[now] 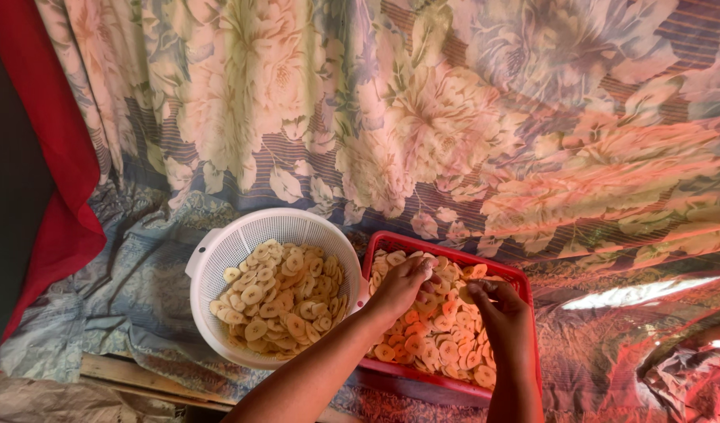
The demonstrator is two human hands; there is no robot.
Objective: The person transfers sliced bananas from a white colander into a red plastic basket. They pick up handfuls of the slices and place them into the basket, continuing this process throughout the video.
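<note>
Both forearms reach in from below over the red tray (524, 283). The left hand (401, 285) pinches a pale slice (427, 269) at its fingertips; the right hand (502, 312) curls its fingers down among the slices (422, 341), whether gripping I cannot tell. Thin round slices fill the tray and the white perforated colander (219, 247) touching its left edge. Floral cloth (454, 117) hangs close behind.

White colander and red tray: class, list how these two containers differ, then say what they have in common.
The white colander is round, deep and perforated; the red tray is rectangular and shallow. The colander's slices are heaped and untouched; the tray's are spread flatter, with the left hand and right hand working among them. Both hold pale yellow slices on the floral cloth.
</note>
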